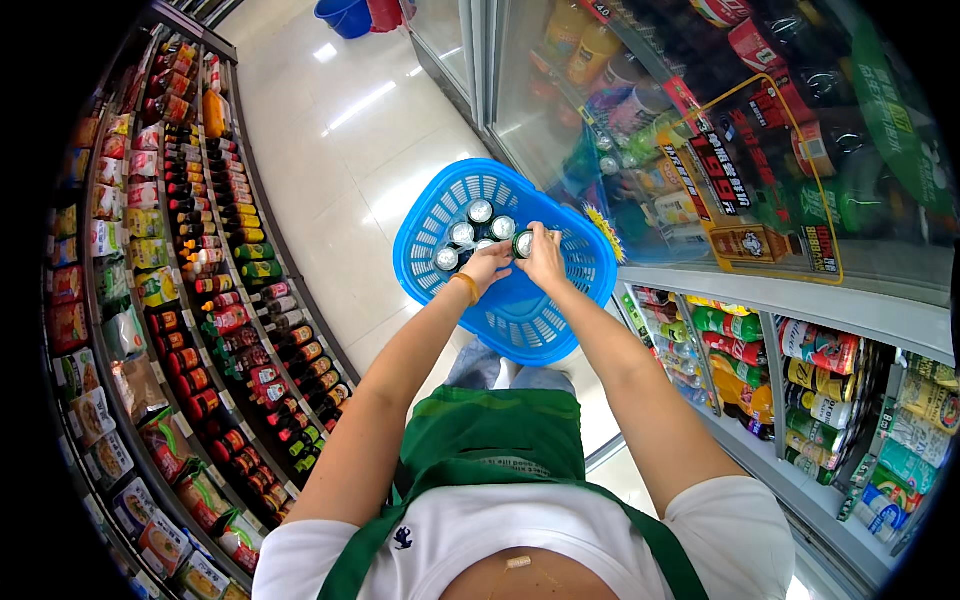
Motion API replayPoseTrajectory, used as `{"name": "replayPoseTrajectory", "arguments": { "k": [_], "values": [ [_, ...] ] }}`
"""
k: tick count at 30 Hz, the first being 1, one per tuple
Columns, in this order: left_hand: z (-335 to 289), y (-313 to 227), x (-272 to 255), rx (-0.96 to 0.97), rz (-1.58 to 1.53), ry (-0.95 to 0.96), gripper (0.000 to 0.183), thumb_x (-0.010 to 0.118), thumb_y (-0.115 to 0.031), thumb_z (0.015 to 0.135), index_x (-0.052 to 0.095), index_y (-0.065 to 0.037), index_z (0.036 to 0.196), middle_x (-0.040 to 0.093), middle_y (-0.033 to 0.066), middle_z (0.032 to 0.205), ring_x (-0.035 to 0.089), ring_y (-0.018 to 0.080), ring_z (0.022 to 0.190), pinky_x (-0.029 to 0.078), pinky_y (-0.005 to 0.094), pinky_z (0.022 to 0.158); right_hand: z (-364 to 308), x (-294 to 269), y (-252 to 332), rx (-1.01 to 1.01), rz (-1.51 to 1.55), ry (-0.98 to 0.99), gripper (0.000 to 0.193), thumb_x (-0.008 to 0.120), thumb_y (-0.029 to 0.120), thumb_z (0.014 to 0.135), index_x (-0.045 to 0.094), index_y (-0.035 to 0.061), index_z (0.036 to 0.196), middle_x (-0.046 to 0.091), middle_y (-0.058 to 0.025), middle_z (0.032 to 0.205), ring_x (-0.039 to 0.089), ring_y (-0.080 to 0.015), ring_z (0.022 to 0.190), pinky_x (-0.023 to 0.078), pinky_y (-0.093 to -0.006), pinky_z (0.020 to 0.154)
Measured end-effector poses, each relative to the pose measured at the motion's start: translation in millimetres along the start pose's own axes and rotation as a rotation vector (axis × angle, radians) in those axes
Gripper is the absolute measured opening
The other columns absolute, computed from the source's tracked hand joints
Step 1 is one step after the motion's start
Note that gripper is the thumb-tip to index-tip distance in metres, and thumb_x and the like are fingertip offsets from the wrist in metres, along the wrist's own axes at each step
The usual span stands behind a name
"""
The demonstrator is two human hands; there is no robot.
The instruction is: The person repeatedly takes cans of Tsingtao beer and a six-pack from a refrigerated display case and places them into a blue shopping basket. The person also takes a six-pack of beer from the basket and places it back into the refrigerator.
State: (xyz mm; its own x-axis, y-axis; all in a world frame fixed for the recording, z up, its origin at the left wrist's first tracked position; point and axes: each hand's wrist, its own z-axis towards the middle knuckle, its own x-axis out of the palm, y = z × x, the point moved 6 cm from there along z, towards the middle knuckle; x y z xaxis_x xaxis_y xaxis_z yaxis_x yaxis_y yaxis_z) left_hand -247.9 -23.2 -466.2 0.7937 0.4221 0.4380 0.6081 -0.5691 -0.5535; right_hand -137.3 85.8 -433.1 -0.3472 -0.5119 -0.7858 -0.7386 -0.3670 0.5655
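Past shirt [475, 515] — pinching can [523, 243] with right hand [543, 262], cannot tell for left hand [484, 268] — likely steadying within basket [520, 297] edges

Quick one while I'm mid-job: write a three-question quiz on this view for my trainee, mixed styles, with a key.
1. What is the right hand gripping?
A) a bag
B) a can
C) a mop

2. True or false: several other silver-topped cans are inside the blue basket.

3. Fill the gap: the yellow band circles the person's ____ wrist.

Key: 1. B; 2. True; 3. left
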Motion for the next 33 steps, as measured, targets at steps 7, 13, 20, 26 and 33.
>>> {"name": "replayPoseTrajectory", "arguments": {
  "k": [7, 13, 20, 26, 33],
  "values": [
    [0.5, 4.0, 3.5, 0.015, -0.011, 0.005, 0.064, 0.053, -0.001, 0.105, 0.034, -0.006, 0.166, 0.034, 0.0082, 0.171, 0.037, 0.0263, 0.155, 0.036, 0.0446, 0.124, -6.0, 1.3, -10.0, -0.028, 0.042, -0.038, 0.087, 0.095, 0.004, 0.066, 0.049, 0.0119, 0.14, 0.062, -0.016, 0.14, 0.049, -0.042, 0.135, 0.05, -0.05, 0.108],
    [-8.8, 8.7, 24.7, 0.028, 0.0, -0.014, 0.065, 0.056, -0.002, 0.103, 0.036, -0.007, 0.165, 0.034, 0.0101, 0.171, 0.035, 0.0286, 0.156, 0.036, 0.0463, 0.124, -18.8, -3.1, -23.9, -0.015, 0.019, 0.1, 0.099, 0.093, 0.001, 0.068, 0.044, 0.0179, 0.153, 0.055, -0.0202, 0.148, 0.048, -0.0441, 0.137, 0.045, -0.0518, 0.115],
    [-47.0, 1.8, 46.4, 0.091, -0.014, -0.055, 0.063, 0.06, -0.008, 0.104, 0.038, -0.005, 0.163, 0.039, 0.0126, 0.167, 0.038, 0.0278, 0.154, 0.039, 0.0453, 0.122, -45.0, -34.8, -12.6, -0.137, 0.118, 0.041, 0.09, 0.086, 0.0, 0.08, 0.04, 0.0087, 0.157, 0.054, -0.022, 0.148, 0.054, -0.0417, 0.138, 0.052, -0.0477, 0.111],
    [-137.4, -52.3, 148.0, 0.257, 0.137, 0.268, 0.054, 0.059, -0.016, 0.109, 0.044, -0.006, 0.16, 0.052, 0.0112, 0.158, 0.048, 0.0233, 0.148, 0.041, 0.0399, 0.121, -133.0, -168.7, 20.1, -0.416, 0.4, -0.251, 0.064, 0.079, 0.0, 0.089, 0.05, 0.0046, 0.147, 0.061, -0.0182, 0.137, 0.067, -0.0307, 0.121, 0.062, -0.0389, 0.094],
    [-299.9, -119.5, 378.5, 0.577, 0.608, 0.709, 0.042, 0.064, -0.012, 0.106, 0.057, -0.003, 0.146, 0.059, 0.0097, 0.149, 0.053, 0.0201, 0.141, 0.039, 0.0383, 0.121, -334.0, -389.5, 44.4, -0.381, 0.352, -0.64, 0.051, 0.083, 0.009, 0.088, 0.058, 0.0034, 0.132, 0.068, -0.014, 0.116, 0.071, -0.0271, 0.104, 0.06, -0.0376, 0.083]
  ]
}}
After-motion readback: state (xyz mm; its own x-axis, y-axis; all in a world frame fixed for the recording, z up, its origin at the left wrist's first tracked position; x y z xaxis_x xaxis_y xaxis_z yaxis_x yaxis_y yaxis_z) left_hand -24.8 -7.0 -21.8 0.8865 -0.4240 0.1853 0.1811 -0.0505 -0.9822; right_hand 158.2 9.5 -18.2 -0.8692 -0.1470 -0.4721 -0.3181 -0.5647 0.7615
